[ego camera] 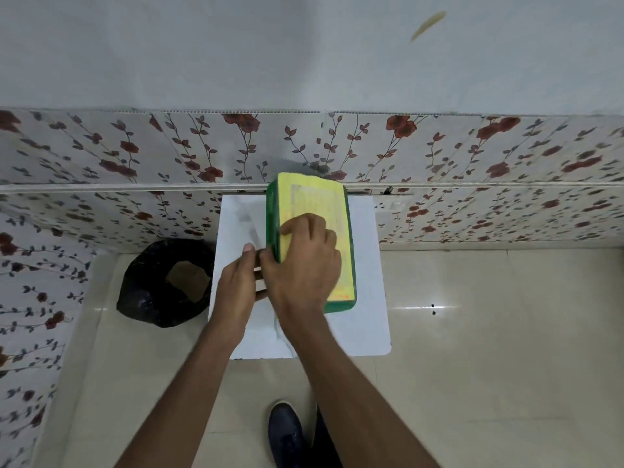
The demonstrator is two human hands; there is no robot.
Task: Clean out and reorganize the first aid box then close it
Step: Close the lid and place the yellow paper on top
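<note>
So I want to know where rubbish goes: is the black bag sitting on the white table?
No, the black bag sits on the floor to the left of the white table.

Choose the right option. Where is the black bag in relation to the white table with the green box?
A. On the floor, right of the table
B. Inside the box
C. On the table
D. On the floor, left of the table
D: the black bag sits on the floor beside the left edge of the white table, apart from the green box.

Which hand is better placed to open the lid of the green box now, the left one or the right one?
Probably the left hand: its fingers are at the left side edge of the green box, where a latch may be. The right hand lies flat on the yellow lid, steadying it.
</note>
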